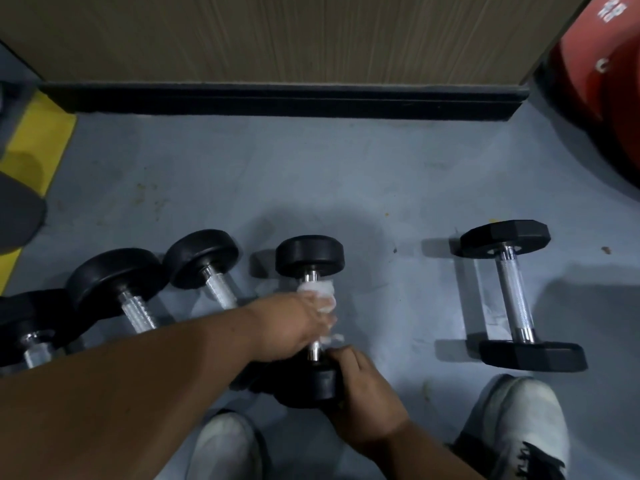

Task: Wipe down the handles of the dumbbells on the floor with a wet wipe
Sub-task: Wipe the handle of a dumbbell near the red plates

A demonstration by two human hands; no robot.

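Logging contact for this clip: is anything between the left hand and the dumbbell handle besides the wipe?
Nothing visible. The left hand grips the wet wipe directly around the handle; the right hand holds the near head.

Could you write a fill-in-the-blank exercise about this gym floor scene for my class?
1. The left hand rubs a white ____ along a dumbbell handle.
2. The right hand steadies that dumbbell's near ____.
3. The dumbbell lying apart on the right has flat-sided ends; the others have ____ ends.
4. Both shoes are ____ in colour.

Missing words: wipe; end; round; white
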